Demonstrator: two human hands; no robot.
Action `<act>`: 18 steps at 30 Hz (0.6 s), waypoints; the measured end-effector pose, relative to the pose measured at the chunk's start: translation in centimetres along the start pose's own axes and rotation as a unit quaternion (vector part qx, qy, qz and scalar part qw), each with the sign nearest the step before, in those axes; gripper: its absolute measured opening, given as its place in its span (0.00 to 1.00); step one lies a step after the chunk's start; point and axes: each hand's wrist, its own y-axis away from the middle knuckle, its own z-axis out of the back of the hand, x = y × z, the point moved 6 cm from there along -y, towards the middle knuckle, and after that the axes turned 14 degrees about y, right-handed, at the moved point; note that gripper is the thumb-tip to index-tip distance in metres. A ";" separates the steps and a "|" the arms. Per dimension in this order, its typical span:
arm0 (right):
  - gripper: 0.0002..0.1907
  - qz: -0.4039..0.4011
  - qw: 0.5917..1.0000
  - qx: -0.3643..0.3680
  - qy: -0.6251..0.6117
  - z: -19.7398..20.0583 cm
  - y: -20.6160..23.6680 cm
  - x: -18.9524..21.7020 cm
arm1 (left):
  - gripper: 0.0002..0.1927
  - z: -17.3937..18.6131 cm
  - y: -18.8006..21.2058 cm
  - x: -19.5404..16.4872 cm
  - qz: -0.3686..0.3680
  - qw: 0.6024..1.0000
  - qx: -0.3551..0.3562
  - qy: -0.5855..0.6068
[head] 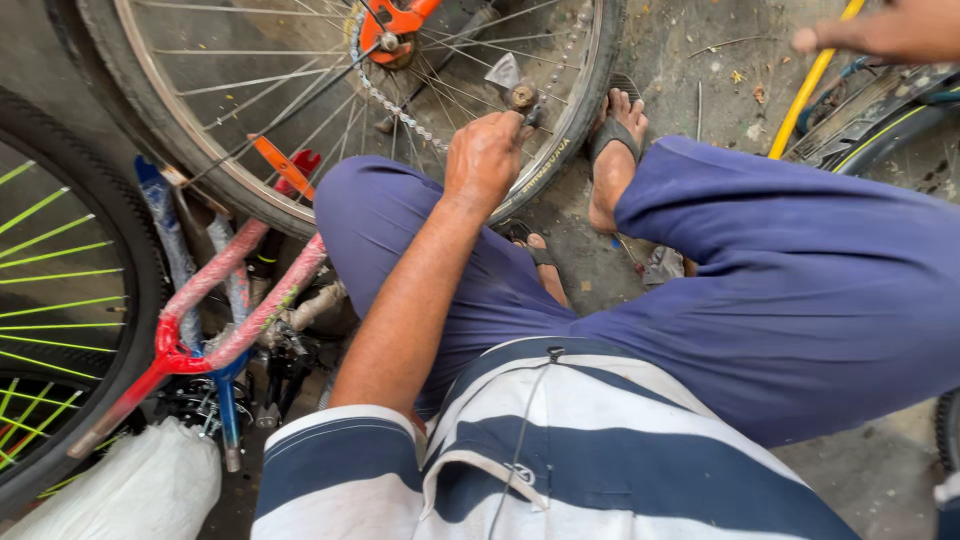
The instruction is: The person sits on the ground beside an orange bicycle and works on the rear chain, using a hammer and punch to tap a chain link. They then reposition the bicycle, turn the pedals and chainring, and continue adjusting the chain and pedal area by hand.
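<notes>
My left hand (485, 155) is closed around a small round metal tool (522, 97), pressed against the rim of a bicycle wheel (560, 130) with silver spokes. The wheel's chain (390, 100) and orange hub part (395, 25) lie just left of the hand. My right hand (885, 30) reaches out at the top right edge above a yellow tube (815, 80). Most of it is cut off, so its grip is unclear. I squat in blue trousers (800, 290) and sandals, one foot (612, 150) beside the tyre.
A red and pink wrapped bicycle frame (215, 310) lies at the left, next to a black tyre with green spokes (40, 290). A white plastic-wrapped bundle (140, 490) sits bottom left. Another dark wheel (890, 130) stands at the right on the concrete floor (700, 60).
</notes>
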 end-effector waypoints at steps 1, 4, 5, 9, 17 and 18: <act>0.35 -0.005 0.999 -0.023 0.023 -1.0 1.3 -0.2 | 0.09 0.0 0.1 0.1 0.011 1.000 0.002 -0.002; 0.35 -0.017 0.995 -0.066 0.070 -5.5 5.2 1.4 | 0.09 0.1 0.2 0.2 0.031 0.999 0.003 -0.008; 0.34 -0.017 0.997 -0.062 0.048 -8.3 6.2 3.1 | 0.08 0.2 0.2 0.1 0.031 0.999 0.002 -0.010; 0.32 -0.025 0.999 -0.042 -0.014 -10.4 4.4 4.6 | 0.10 -0.2 0.1 -0.2 0.030 0.999 0.015 -0.033; 0.29 -0.036 0.999 -0.024 -0.019 -9.7 4.4 3.8 | 0.08 -0.6 0.1 -1.1 -0.028 0.996 -0.006 -0.086; 0.29 -0.038 0.999 -0.028 -0.021 -9.7 4.6 3.7 | 0.07 -0.5 0.2 -1.0 -0.030 0.995 -0.007 -0.092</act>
